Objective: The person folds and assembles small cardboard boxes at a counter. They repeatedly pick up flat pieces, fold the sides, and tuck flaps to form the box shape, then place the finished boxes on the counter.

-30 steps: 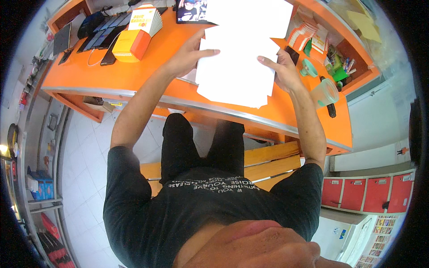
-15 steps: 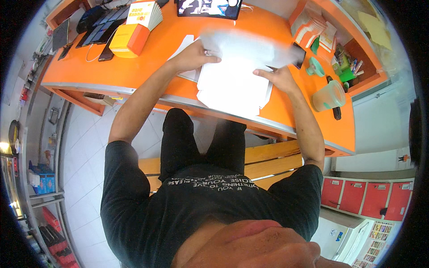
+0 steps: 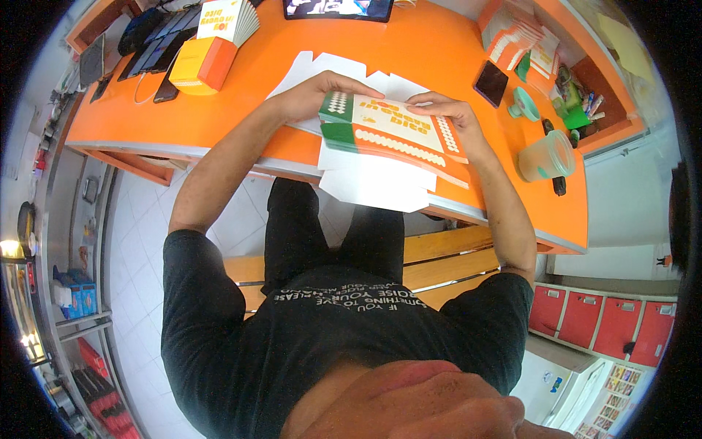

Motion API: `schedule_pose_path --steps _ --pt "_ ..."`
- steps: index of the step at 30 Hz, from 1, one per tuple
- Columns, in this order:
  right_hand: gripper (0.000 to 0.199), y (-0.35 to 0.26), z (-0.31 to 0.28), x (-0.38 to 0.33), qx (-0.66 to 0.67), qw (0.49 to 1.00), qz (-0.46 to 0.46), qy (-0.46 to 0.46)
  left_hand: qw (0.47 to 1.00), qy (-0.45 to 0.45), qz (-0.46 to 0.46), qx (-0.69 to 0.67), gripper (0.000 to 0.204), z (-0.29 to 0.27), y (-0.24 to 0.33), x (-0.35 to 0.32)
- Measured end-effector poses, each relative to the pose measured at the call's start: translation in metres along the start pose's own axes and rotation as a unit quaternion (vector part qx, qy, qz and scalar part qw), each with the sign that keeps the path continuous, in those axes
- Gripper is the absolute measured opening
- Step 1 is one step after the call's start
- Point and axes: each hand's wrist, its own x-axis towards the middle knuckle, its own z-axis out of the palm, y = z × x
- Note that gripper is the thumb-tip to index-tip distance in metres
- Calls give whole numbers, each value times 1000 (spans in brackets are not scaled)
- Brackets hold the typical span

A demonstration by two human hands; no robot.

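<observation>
A flat printed carton blank [image 3: 391, 128], green at its left side with white, yellow and orange panels, lies partly folded over at the desk's front edge. My left hand [image 3: 329, 94] holds its upper left edge, fingers stretched along the top and thumb hidden. At its upper right, my right hand [image 3: 451, 115] grips the edge with fingers bent over the printed face. White blank sides of cardboard [image 3: 373, 192] stick out below the printed panel and overhang the desk edge. More white cut sheets [image 3: 303, 72] lie flat beneath and behind my hands.
The orange desk [image 3: 278, 36] carries a yellow-orange carton stack [image 3: 203, 64] at left and a tablet [image 3: 338, 9] at the back. At right are a phone [image 3: 491, 83], a green lid [image 3: 523, 104], a cloudy plastic cup [image 3: 545, 158] and flat printed cartons [image 3: 515, 45].
The raised, blurred sheet has come down toward me, so its printed side now shows where white was. Both hands have shifted onto its upper edge, the right moving inward.
</observation>
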Motion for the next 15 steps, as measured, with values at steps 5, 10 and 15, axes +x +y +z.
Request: schedule_pose_path --steps 5,10,15 --pt "35 3 5 0 17 996 47 73 998 48 14 34 44 5 8 0" --pt "40 -17 24 -1 -49 978 123 163 982 137 -131 -12 64 14 23 -8" --pt "36 -12 28 -4 -19 973 129 190 976 156 -152 -19 70 18 36 -6"
